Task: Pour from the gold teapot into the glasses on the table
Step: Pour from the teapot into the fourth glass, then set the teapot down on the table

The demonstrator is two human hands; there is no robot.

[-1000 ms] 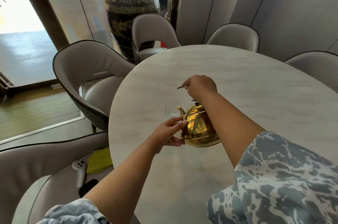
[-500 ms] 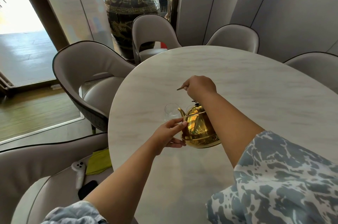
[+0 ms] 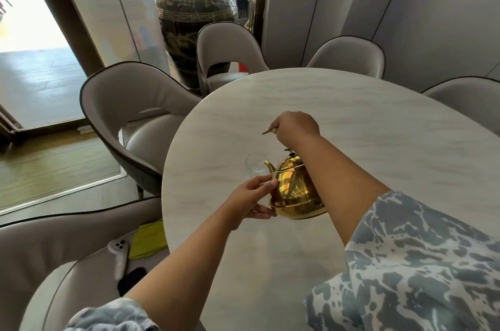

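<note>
The gold teapot (image 3: 293, 190) hangs tilted over the round marble table (image 3: 378, 127), its spout pointing left at the rim of a clear glass (image 3: 253, 168). My right hand (image 3: 296, 126) is closed on the teapot's thin handle above the lid. My left hand (image 3: 250, 202) reaches in from the lower left; its fingers wrap the lower part of the glass and touch the teapot's front. A second glass is partly visible behind the spout (image 3: 281, 160). No stream of liquid can be made out.
Grey padded chairs (image 3: 130, 103) ring the table. The nearest seat holds a white controller (image 3: 118, 252), a black phone (image 3: 131, 279) and a yellow cloth (image 3: 148, 240). A large dark ceramic jar (image 3: 194, 22) stands behind the far chairs.
The teapot has dropped slightly lower and my left hand has shifted a little with it. Otherwise both hands keep the same hold.
</note>
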